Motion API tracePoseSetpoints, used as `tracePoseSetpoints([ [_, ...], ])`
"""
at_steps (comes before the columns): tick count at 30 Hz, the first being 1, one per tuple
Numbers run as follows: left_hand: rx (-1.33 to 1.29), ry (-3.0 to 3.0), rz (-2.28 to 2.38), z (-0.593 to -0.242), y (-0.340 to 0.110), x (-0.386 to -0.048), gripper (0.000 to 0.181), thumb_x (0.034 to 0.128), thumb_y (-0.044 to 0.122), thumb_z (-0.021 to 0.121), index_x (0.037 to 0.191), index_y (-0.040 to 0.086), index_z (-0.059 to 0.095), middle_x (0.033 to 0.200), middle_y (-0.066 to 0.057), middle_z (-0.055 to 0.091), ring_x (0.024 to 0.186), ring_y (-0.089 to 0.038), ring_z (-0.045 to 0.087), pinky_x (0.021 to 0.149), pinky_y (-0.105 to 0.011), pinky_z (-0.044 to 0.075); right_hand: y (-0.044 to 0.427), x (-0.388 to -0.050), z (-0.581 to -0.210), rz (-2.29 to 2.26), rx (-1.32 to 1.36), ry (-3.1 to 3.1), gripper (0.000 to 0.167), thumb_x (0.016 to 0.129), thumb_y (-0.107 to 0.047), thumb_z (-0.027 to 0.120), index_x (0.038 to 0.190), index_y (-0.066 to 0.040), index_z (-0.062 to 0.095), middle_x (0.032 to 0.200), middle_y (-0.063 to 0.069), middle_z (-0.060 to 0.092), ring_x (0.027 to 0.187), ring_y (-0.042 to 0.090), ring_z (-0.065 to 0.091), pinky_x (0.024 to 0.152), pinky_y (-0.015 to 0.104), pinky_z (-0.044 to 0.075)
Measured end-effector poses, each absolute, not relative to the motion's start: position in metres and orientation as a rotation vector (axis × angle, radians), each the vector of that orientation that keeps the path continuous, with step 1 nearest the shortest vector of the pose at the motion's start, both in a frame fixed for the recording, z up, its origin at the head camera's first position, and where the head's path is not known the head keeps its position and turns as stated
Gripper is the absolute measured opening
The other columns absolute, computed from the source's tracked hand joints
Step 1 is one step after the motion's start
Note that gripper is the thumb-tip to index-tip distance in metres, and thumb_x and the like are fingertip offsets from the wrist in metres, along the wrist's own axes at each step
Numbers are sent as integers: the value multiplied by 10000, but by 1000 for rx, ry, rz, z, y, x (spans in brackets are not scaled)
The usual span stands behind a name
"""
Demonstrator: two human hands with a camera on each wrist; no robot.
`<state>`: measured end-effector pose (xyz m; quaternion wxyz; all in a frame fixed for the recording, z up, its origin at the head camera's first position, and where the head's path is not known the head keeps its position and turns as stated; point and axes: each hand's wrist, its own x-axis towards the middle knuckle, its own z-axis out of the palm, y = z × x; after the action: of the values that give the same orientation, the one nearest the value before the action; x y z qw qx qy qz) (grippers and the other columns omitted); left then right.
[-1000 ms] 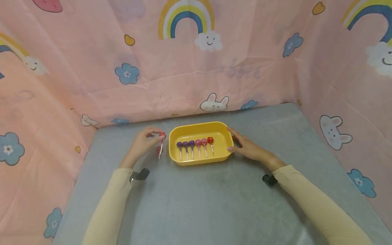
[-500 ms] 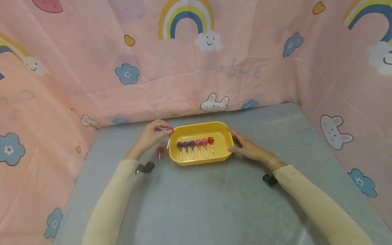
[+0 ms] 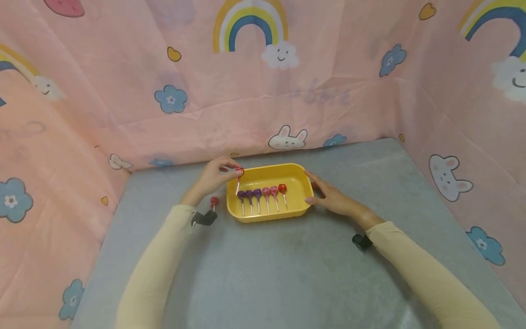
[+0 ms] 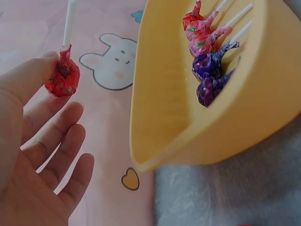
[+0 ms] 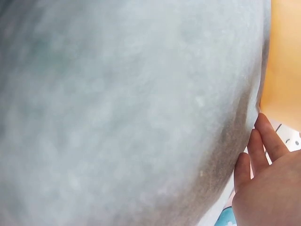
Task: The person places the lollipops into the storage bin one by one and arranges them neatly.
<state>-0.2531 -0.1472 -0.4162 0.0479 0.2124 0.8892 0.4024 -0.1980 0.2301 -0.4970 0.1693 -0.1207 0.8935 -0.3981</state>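
Observation:
My left hand (image 3: 215, 176) pinches a red-wrapped lollipop (image 4: 62, 77) by its head, between thumb and index finger. In the head view this lollipop hangs over the left end of a yellow tray (image 3: 297, 171), its white stick pointing down. Several lollipops stand in a row inside the tray: purple ones (image 3: 249, 194) on the left, pink ones (image 3: 266, 193) in the middle and a red one (image 3: 282, 188) on the right. My right hand (image 3: 334, 198) rests against the tray's right end, fingers fairly straight and thumb (image 3: 313, 201) at the rim.
Another red lollipop (image 3: 214, 201) lies on the grey table (image 3: 271, 269) left of the tray, partly hidden by the black wrist camera (image 3: 204, 218). Pink printed cloth (image 3: 246, 105) walls the table at the back and both sides.
My left hand has carried the red lollipop right, from beside the tray to over its left end. The right hand and the tray have stayed still.

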Motion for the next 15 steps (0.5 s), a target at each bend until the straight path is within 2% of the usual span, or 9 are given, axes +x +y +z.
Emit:
tracePoseSetpoints([
  [8,646,2675,1214,-416,-135,-260,262,910,385,707,1075,181,713,1101,1,692,1101,-197,614,1020,-432,487,231,-198,-498,-1142,-370,2534,893,913,-534,641,1536,-524,1,1594,134,341,1501,388,221,1164,730,150],
  [15,670,2649,1225,-417,-122,-265,247,910,345,716,1052,143,721,1082,-34,675,1047,-201,612,983,-410,503,231,-197,-496,-1158,-384,2530,885,924,-501,642,1540,-516,8,1585,140,343,1484,388,242,1162,727,167],
])
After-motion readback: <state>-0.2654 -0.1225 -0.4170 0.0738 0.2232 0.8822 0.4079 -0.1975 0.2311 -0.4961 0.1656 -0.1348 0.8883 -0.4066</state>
